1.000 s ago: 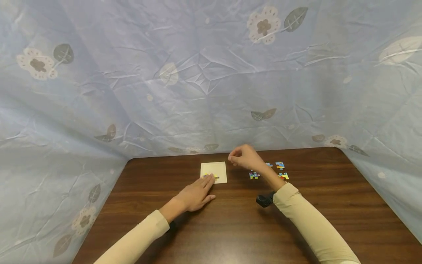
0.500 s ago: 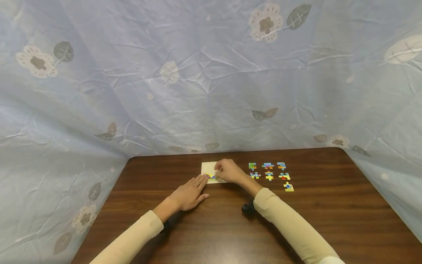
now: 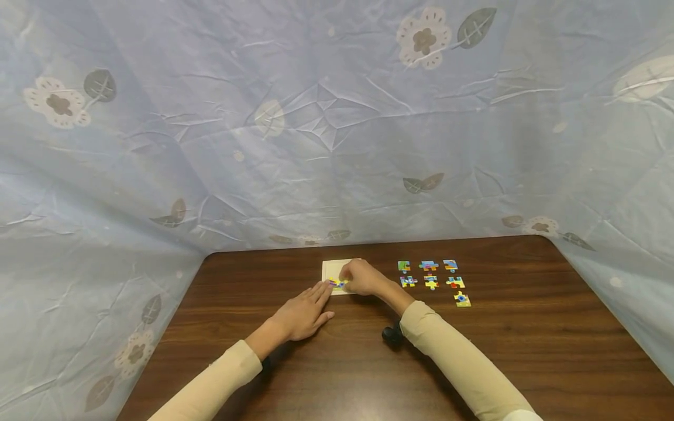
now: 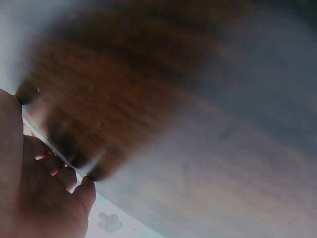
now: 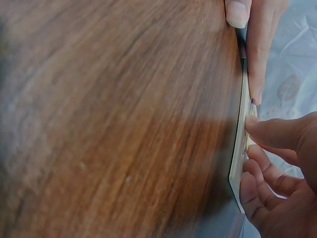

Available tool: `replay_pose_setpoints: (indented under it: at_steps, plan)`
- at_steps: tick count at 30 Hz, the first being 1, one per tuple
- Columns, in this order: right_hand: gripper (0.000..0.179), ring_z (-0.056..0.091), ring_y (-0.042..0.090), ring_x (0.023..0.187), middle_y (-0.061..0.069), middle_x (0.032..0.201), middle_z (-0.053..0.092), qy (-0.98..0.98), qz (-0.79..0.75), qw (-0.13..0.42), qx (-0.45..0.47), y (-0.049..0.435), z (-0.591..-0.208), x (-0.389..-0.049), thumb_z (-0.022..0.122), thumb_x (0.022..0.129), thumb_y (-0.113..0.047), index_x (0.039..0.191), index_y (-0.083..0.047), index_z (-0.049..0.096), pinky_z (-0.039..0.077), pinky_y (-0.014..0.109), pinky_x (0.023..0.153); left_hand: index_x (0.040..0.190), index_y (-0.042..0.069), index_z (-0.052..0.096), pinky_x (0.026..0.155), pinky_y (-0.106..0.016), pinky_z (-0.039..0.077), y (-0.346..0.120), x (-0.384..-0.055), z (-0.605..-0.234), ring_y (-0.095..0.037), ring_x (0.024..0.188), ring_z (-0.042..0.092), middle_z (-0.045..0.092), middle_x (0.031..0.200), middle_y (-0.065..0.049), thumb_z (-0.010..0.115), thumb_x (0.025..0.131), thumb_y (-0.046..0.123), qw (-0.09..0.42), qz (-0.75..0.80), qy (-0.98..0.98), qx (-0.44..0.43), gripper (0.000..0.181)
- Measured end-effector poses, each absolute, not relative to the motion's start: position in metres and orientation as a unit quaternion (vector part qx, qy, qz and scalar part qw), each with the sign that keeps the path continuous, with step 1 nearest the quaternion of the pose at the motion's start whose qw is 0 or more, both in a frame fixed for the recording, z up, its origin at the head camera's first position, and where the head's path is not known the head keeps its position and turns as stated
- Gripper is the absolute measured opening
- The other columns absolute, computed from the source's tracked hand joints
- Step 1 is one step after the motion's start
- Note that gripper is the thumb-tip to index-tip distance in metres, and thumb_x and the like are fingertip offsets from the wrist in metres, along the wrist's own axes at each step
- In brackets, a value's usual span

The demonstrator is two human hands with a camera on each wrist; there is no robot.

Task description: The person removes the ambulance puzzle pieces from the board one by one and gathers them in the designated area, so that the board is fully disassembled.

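Note:
A square cream puzzle tray (image 3: 333,268) lies near the table's far edge, with colourful jigsaw pieces (image 3: 334,283) along its near side. My left hand (image 3: 304,310) lies flat with straight fingers, their tips over the tray's near left corner and the piece there. My right hand (image 3: 363,279) covers the tray's right part, its thumb and fingertips pinching a jigsaw piece low against the tray; most of that piece is hidden. In the right wrist view, the thumb (image 5: 275,131) and curled fingers come right down at the tray's edge (image 5: 237,148), beside the left fingertips.
Several loose jigsaw pieces (image 3: 431,282) lie in rows to the right of the tray, with one piece (image 3: 462,300) closer in. A black wrist device (image 3: 392,335) hangs under the right wrist. Behind the brown wooden table (image 3: 526,327) hangs a floral curtain (image 3: 337,146).
My right hand has come left from beside the loose pieces onto the tray, then lowered its fingertips there. My left hand has shifted slightly left and stays on the tray's corner.

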State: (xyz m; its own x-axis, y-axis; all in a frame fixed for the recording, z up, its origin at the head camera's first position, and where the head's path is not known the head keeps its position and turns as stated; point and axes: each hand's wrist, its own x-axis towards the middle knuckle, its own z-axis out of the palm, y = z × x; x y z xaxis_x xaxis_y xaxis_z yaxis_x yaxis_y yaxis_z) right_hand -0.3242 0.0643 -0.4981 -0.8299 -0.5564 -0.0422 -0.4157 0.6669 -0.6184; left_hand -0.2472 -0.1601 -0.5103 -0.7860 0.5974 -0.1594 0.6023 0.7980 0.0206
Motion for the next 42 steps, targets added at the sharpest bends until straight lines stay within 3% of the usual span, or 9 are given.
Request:
replay_pose_setpoints:
  at_steps: [19,25,31,37,42]
  plan:
    - [0.026,0.073,0.036,0.109,0.018,0.116,0.076,0.907,-0.301,0.112,-0.274,0.061,-0.499,-0.321,0.076,0.090,0.000,0.116,0.003,0.074,0.061,0.049,0.101,0.166,0.002,0.026,0.131,-0.046,0.034,-0.157,-0.247,-0.508,-0.030,0.163,0.027,0.025,0.175,-0.015,0.031,0.114,0.051,0.067,-0.032,0.944,0.323,0.071]
    - [0.024,0.072,0.032,0.102,0.017,0.111,0.074,0.909,-0.292,0.100,-0.279,0.060,-0.499,-0.320,0.077,0.090,0.000,0.114,0.003,0.074,0.062,0.047,0.096,0.166,0.002,0.026,0.131,-0.046,0.034,-0.156,-0.246,-0.505,-0.030,0.163,0.028,0.026,0.175,-0.015,0.032,0.114,0.050,0.070,-0.033,0.945,0.319,0.071]
    - [0.024,0.061,0.022,0.094,0.013,0.107,0.066,0.912,-0.295,0.090,-0.271,0.059,-0.498,-0.318,0.078,0.091,-0.001,0.114,-0.001,0.071,0.058,0.039,0.088,0.166,0.002,0.025,0.131,-0.046,0.034,-0.156,-0.245,-0.505,-0.031,0.163,0.028,0.024,0.175,-0.015,0.032,0.114,0.049,0.069,-0.033,0.944,0.320,0.071]
    - [0.024,0.062,0.024,0.098,0.013,0.109,0.065,0.914,-0.299,0.074,-0.265,0.059,-0.500,-0.315,0.079,0.090,-0.001,0.112,-0.005,0.070,0.059,0.040,0.090,0.166,0.002,0.025,0.131,-0.046,0.034,-0.156,-0.246,-0.505,-0.030,0.163,0.028,0.025,0.175,-0.016,0.032,0.114,0.050,0.070,-0.036,0.945,0.318,0.071]
    - [0.024,0.058,0.020,0.090,0.011,0.101,0.064,0.911,-0.305,0.056,-0.271,0.058,-0.500,-0.313,0.077,0.087,0.004,0.108,-0.005,0.069,0.056,0.036,0.082,0.167,0.003,0.025,0.131,-0.046,0.034,-0.156,-0.246,-0.505,-0.030,0.163,0.028,0.024,0.175,-0.015,0.033,0.114,0.050,0.075,-0.036,0.945,0.315,0.071]
